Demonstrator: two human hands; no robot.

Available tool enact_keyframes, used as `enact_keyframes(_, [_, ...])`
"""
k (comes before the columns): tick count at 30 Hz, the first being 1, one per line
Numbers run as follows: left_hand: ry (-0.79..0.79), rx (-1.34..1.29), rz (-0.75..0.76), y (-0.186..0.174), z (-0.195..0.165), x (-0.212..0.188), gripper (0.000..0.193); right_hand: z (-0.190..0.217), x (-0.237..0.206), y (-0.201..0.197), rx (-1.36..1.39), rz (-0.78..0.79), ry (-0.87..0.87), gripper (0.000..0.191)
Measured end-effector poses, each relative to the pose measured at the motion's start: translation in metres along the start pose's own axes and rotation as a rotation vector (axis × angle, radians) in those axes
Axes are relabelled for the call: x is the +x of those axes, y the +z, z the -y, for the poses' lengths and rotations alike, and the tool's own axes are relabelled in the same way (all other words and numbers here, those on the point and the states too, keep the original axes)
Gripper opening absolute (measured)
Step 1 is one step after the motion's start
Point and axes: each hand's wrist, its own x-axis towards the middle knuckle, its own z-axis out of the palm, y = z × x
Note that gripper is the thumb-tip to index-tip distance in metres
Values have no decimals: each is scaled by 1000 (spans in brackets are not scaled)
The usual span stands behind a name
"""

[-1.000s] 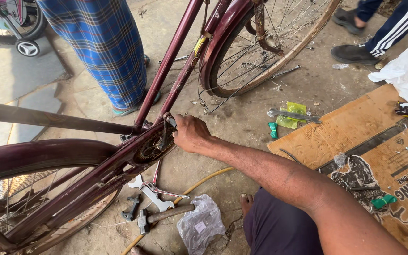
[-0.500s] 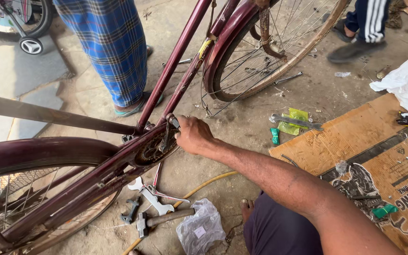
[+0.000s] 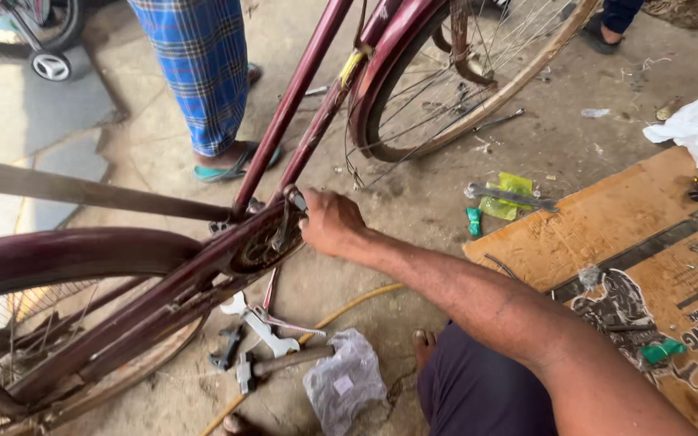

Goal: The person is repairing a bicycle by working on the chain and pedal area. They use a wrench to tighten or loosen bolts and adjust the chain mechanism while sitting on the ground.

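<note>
A maroon bicycle frame [image 3: 284, 121] crosses the view, its chainring [image 3: 262, 247] near the middle. My right hand [image 3: 329, 222] reaches in from the lower right, and its fingers are curled around the metal crank [image 3: 292, 202] at the chainring. The forearm lies over the concrete ground. My left hand is out of the picture. The rear wheel and maroon mudguard [image 3: 50, 258] fill the left side. The front wheel [image 3: 478, 89] is at the top.
Under the frame lie a hammer [image 3: 284, 363], a white wrench [image 3: 262, 324], a crumpled plastic bag [image 3: 345, 383] and a yellow hose [image 3: 357, 303]. At right, cardboard [image 3: 599, 226] holds small tools, with a spanner [image 3: 510, 196] beside it. A person in blue checked cloth [image 3: 203, 73] stands behind.
My right hand stays on the crank with hardly any movement. The view has shifted a little, so the bicycle and ground sit slightly lower in the picture.
</note>
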Motion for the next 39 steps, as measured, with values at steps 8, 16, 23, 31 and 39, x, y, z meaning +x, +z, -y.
enact_keyframes(8, [10, 28, -30, 21, 32, -16, 19, -10, 4, 5, -62, 94, 97, 26])
enact_keyframes(16, [-729, 861, 373, 27, 125, -82, 18, -5, 7, 2, -43, 259, 208, 21])
enact_keyframes(23, [-871, 889, 693, -29, 192, -235, 39, 7, 7, -7, -67, 153, 176, 27])
enact_keyframes(31, [-1016, 906, 825, -2, 203, -220, 33, 5, 7, -11, -33, 145, 167, 28])
enact_keyframes(39, [-1089, 975, 930, 2, 200, -212, 35, 9, 6, -16, -33, 86, 120, 27])
